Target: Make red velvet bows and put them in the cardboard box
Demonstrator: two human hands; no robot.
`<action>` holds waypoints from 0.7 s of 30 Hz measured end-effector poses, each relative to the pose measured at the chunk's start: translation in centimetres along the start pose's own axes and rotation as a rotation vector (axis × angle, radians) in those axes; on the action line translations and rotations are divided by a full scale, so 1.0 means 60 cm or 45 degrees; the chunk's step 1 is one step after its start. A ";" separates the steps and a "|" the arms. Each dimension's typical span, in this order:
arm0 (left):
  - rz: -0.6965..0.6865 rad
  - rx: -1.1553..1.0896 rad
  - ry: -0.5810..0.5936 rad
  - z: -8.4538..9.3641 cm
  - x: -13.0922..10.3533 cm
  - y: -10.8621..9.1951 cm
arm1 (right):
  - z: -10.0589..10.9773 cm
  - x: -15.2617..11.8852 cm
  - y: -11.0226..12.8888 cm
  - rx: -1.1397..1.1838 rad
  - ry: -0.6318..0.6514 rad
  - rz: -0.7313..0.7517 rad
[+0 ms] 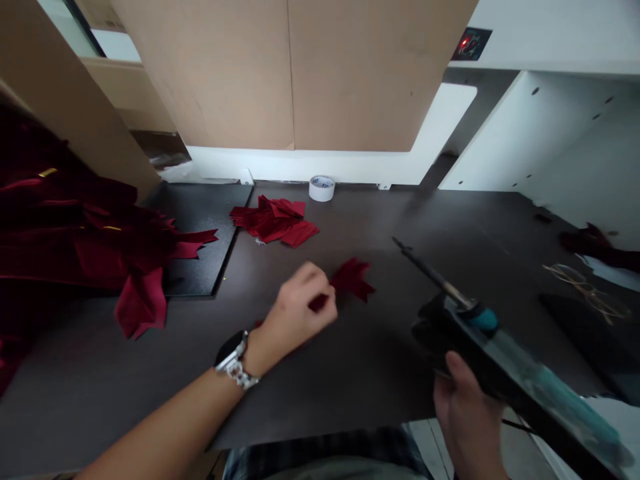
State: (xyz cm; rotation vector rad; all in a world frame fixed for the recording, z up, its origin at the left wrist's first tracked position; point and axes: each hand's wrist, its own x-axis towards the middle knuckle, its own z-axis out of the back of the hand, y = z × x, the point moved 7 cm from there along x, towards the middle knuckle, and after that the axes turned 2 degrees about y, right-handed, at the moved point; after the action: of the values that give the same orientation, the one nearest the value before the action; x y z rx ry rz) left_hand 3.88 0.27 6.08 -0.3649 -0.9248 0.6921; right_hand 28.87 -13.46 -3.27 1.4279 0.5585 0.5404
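Observation:
My left hand [305, 300], with a watch [233, 357] on its wrist, is closed in a pinch on a dark red velvet ribbon piece [353, 279]. Notched ends of the ribbon stick out to the right of the fingers, and the rest is partly hidden and blurred. At the lower right my right hand [470, 417] grips a long black and teal tool [487, 327] from below. A metal barrel and a thin dark tip point from the tool up and left, over the tabletop. Motion smears the tool's rear, so its exact kind is unclear.
Red velvet pieces [275, 220] lie piled beyond my left hand. A white tape roll [321, 189] stands at the back. More red velvet [75, 227] heaps at the left, partly over a black board [200, 267]. Glasses [585, 287] rest at the right. Cardboard [290, 73] rises behind.

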 end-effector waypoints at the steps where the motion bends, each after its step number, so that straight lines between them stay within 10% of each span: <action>1: -0.132 0.086 0.160 -0.020 -0.011 -0.022 | 0.002 0.007 0.012 0.055 -0.060 0.033; 8: -0.032 0.310 0.648 -0.056 -0.083 -0.039 | 0.031 0.050 0.063 0.304 -0.187 0.154; 21: -0.104 0.689 0.670 -0.046 -0.093 -0.050 | 0.032 0.097 0.066 0.166 -0.070 0.145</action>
State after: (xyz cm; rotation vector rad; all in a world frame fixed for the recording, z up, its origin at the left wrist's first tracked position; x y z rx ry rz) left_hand 5.02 -5.73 2.87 -0.0172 -0.2324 0.6961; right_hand 34.49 -10.82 0.58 1.6008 0.4773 0.5613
